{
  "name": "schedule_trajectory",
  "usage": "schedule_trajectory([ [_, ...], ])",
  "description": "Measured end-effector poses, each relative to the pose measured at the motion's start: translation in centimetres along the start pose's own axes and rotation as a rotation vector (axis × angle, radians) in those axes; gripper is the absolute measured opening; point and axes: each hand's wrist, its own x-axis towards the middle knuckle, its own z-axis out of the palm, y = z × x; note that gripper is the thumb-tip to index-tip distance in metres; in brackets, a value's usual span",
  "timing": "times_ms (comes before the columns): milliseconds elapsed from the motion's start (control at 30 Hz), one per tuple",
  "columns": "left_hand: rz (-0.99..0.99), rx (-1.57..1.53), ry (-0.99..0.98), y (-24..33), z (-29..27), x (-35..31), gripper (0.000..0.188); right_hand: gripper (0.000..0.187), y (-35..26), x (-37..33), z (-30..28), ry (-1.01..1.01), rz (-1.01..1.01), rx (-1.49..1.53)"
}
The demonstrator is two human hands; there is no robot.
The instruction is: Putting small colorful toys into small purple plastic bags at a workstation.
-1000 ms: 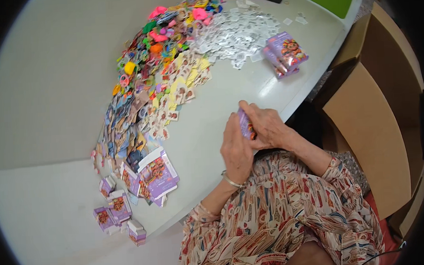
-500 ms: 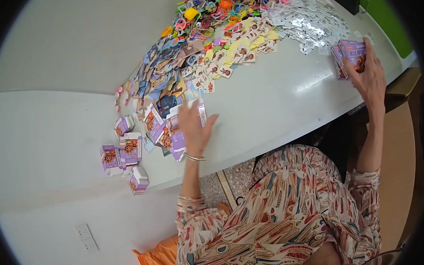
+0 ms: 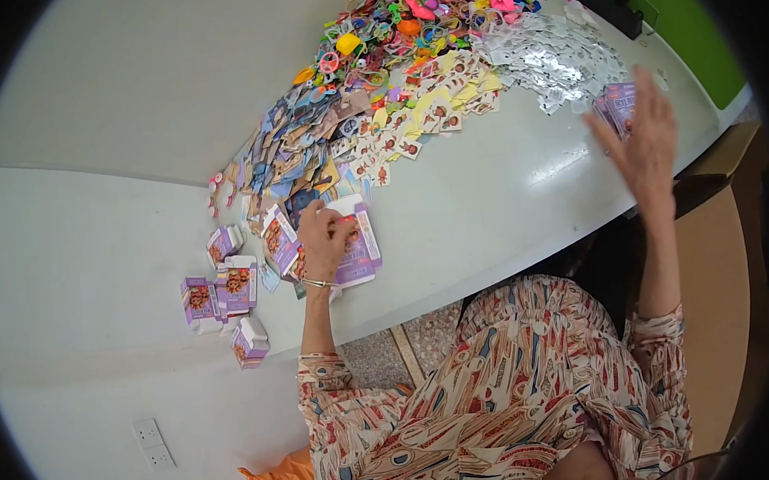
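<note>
Left hand: we are pressing our left hand (image 3: 324, 239) down on a stack of flat purple cartons (image 3: 354, 246) lying at the near edge of the white table (image 3: 487, 200).
Right hand: we are holding our right hand (image 3: 644, 139) open, fingers spread, just beside a small pile of purple packets (image 3: 617, 106) at the right.
Left side: folded purple boxes (image 3: 222, 292) are sitting in a loose group.
Far side: printed cards (image 3: 353, 133), colourful plastic pieces (image 3: 416, 17) and silver foil pieces (image 3: 549, 53) are lying in a long band.

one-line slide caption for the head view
Left hand rests on flat purple box blanks; right hand hovers open by a purple stack on the white table.
</note>
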Motion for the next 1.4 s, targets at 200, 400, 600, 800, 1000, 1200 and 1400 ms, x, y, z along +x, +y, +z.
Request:
schedule_trajectory([
  [200, -0.379, -0.810, 0.013, 12.2, 0.3, 7.5, 0.013, 0.091, -11.6, -6.0, -0.1, -0.339, -0.160, 0.665],
  [400, -0.279, -0.940, 0.112, 19.5, 3.5, 8.0, 0.011, 0.100, -13.2, -7.9, 2.9, -0.459, -0.024, 0.665],
  [600, -0.286, -1.076, 0.042, 21.0, 3.5, 6.9, 0.019, 0.085, -12.1, -8.1, 3.2, -0.515, 0.123, 0.752],
  [800, -0.428, -1.438, 0.169, 20.7, 3.5, 5.0, 0.045, 0.094, -10.4, -6.6, 3.2, -0.847, 0.188, 0.838],
  [1000, -0.436, -1.203, 0.090, 20.4, 4.9, 4.0, 0.043, 0.097, -10.6, -7.4, 3.1, -0.648, 0.117, 0.784],
  [1200, -0.351, -1.128, -0.021, 20.1, 5.1, 4.8, 0.029, 0.096, -10.7, -7.7, 3.0, -0.577, 0.073, 0.670],
  [1400, -0.404, -1.406, -0.286, 18.4, 2.7, 6.2, 0.020, 0.083, -10.3, -8.5, 3.3, -0.552, -0.027, 0.663],
])
